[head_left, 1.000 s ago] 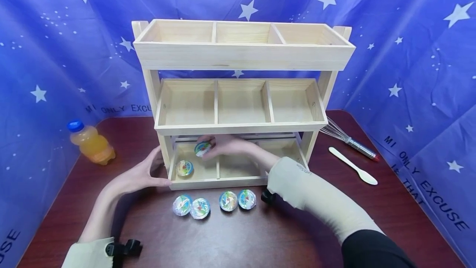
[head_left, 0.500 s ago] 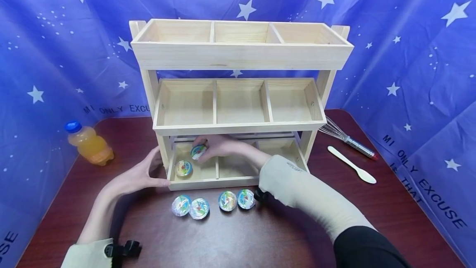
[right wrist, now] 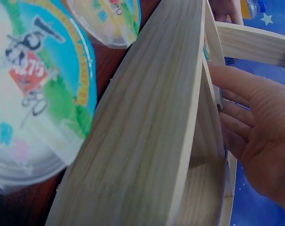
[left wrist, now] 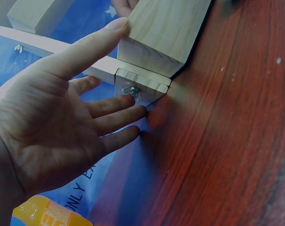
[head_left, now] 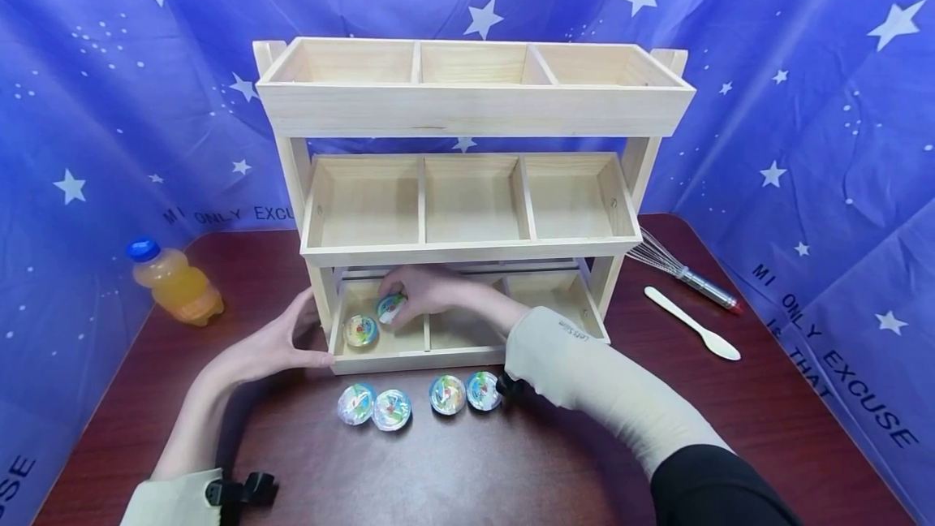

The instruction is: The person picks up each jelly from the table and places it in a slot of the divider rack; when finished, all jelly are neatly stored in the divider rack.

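Inside the bottom left compartment of a wooden three-tier shelf (head_left: 427, 365), my right hand (head_left: 427, 289) holds a small jelly cup (head_left: 389, 311) with a blue-green printed lid. A second jelly cup (head_left: 361, 331) lies in that compartment, to the left and nearer its front wall. In the right wrist view, the tray's side hides most of the held cup. My left hand (head_left: 270, 345) is spread beside the shelf's lower left corner. Its thumb touches the tray's wooden end, and its other fingers (left wrist: 118, 120) extend past the foot with the wing nut.
Several jelly cups (head_left: 392, 410) lie on the dark red table before the shelf. To the left stands an orange drink bottle (head_left: 178, 284) with a blue cap. A whisk (head_left: 687, 274) and a pale spoon (head_left: 694, 325) lie to the right. A blue starry curtain hangs behind.
My right hand has moved slightly left and lowered the jelly cup deeper into the bottom left compartment, near the other cup. My left hand has stayed at the shelf's corner.
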Available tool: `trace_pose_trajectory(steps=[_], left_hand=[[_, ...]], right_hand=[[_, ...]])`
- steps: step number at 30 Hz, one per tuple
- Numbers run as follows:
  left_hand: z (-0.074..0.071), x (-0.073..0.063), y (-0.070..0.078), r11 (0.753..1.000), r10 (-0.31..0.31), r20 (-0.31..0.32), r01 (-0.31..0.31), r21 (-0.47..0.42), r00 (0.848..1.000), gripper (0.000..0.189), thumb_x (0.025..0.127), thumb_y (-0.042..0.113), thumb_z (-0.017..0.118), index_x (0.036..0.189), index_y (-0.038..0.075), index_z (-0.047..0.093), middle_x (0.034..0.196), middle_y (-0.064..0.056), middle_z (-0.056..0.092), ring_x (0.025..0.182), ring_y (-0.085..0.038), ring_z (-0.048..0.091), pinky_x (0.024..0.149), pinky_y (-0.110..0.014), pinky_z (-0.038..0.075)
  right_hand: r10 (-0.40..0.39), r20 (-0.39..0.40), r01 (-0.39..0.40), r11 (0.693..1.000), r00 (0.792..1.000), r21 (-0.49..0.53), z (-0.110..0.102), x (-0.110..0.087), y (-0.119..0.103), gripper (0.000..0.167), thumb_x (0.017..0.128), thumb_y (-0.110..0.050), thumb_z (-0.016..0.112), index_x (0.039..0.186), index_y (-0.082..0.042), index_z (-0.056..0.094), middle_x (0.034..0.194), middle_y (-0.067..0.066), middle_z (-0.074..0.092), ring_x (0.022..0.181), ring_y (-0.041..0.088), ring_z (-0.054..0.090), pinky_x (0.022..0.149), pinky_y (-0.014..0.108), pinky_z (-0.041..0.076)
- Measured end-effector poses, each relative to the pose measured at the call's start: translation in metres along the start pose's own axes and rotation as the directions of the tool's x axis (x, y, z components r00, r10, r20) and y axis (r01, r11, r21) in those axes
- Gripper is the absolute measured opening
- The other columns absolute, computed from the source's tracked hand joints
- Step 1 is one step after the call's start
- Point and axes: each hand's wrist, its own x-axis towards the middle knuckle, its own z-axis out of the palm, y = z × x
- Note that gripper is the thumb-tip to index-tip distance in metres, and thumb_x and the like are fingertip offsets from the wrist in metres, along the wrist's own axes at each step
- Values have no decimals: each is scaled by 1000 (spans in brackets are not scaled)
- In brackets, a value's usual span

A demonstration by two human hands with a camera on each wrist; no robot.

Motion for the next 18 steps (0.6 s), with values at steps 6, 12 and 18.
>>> trace_pose_trajectory(steps=[6,12,18], left_hand=[[0,-1,1,1000,-4,-1,4,-7,1000,114,85,27,85,165,16,4,164,-28,31,151,-50,31,121,-72,22],[0,-1,0,1000,-9,2,9,-5,1000,115,85,28,85,165,17,3,165,-27,29,151,-51,31,121,-72,21],[0,0,0,1000,4,6,-4,-9,1000,115,85,27,85,165,19,3,167,-26,26,151,-51,30,121,-72,21]], right_hand=[[-47,-30,42,985,998,-166,2,-1,0,47,76,-24,91,119,-21,73,115,-1,76,101,11,66,88,22,49],[-74,-27,62,953,997,-296,2,-2,-2,50,76,-28,92,121,-23,73,117,-4,75,105,13,66,91,25,51],[-98,13,98,957,995,-271,-2,-4,-1,52,80,-21,88,128,-15,71,126,2,73,111,18,65,96,27,52]])
